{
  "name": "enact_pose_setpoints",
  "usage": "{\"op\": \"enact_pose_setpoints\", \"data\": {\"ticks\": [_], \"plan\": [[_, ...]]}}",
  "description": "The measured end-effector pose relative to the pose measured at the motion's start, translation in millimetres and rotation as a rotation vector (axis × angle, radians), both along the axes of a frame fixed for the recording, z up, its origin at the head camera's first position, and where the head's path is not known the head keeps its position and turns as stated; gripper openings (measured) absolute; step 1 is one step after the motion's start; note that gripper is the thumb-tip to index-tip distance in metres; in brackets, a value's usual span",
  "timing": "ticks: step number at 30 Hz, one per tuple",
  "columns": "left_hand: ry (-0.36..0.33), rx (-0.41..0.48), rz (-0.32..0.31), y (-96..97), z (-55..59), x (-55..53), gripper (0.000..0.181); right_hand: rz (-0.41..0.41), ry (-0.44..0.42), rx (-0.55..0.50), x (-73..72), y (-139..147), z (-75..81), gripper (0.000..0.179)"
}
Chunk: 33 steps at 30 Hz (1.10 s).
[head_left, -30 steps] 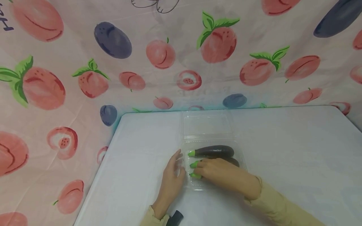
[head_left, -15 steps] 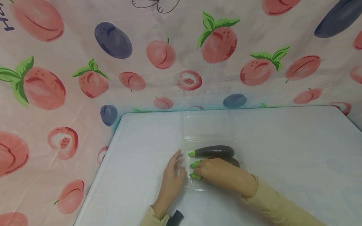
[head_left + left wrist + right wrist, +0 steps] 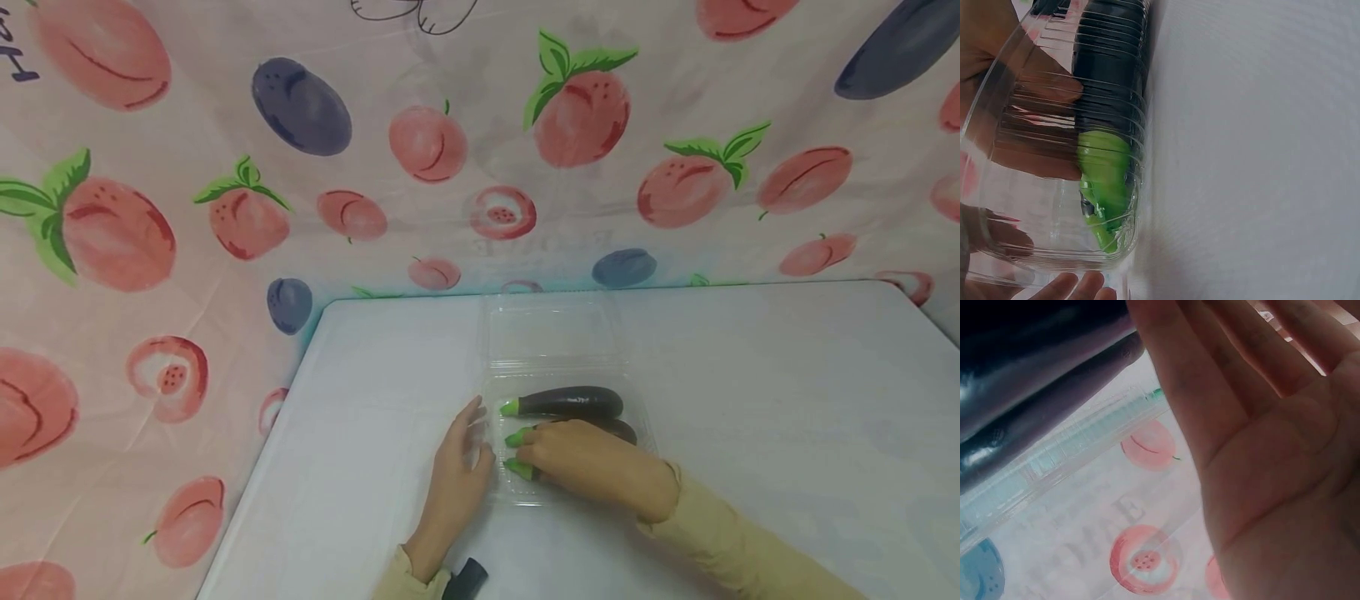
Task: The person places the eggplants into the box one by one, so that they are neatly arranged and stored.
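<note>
Three dark eggplants with green stem ends lie in a clear plastic clamshell container [image 3: 551, 502]. In the head view the far eggplant [image 3: 573, 402] shows whole. The middle eggplant [image 3: 621, 430] is partly covered by my right hand [image 3: 581, 458]. That hand holds the near eggplant [image 3: 521, 469], leaving little but its green end in sight. Through the clear wall in the left wrist view, fingers reach the side of an eggplant [image 3: 1107, 81]. At the container's left wall rests my left hand [image 3: 456, 479], its fingers extended and thumb apart, holding no eggplant.
The container's clear lid [image 3: 551, 329] lies folded back toward the rear edge of the white table [image 3: 787, 417]. Behind stands a fruit-printed cloth [image 3: 465, 75]. By the left sleeve shows a black cylindrical thing [image 3: 467, 577].
The near eggplant's green end has tilted slightly, and a little of its dark body now shows beside my right fingers. The left hand stays in place.
</note>
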<state>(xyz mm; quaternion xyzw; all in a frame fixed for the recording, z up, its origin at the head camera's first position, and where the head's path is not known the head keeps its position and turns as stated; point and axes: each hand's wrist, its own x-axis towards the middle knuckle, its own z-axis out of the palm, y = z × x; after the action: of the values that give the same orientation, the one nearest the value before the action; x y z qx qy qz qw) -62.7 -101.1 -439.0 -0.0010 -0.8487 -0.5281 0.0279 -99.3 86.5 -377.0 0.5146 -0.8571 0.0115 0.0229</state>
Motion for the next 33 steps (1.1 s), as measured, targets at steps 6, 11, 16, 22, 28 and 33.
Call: {"op": "enact_pose_setpoints", "data": {"ticks": [6, 11, 16, 22, 28, 33], "plan": [[0.003, -0.003, -0.004, -0.4, -1.7, 0.0, 0.061, 0.002, -0.015, 0.01, 0.0, 0.6, 0.2, 0.021], [0.007, 0.001, -0.005, -0.1, -1.7, -0.2, 0.061, -0.003, -0.022, 0.015, 0.0, 0.9, 0.1, 0.02], [0.001, 0.0, 0.0, 0.3, -0.8, -0.3, 0.061, -0.012, -0.02, 0.012, 0.1, 1.4, 0.1, 0.02], [0.0, -0.007, 0.008, 0.8, 1.3, -0.6, 0.061, -0.019, -0.037, -0.013, -0.1, 3.1, 0.2, 0.021], [-0.006, -0.011, 0.003, 0.9, 3.4, -0.7, 0.06, -0.044, -0.066, -0.01, -0.5, 6.7, 3.0, 0.028], [0.001, -0.015, 0.015, -1.3, 7.4, -0.4, 0.058, -0.077, -0.081, -0.017, -0.6, 10.3, 7.3, 0.032]]}}
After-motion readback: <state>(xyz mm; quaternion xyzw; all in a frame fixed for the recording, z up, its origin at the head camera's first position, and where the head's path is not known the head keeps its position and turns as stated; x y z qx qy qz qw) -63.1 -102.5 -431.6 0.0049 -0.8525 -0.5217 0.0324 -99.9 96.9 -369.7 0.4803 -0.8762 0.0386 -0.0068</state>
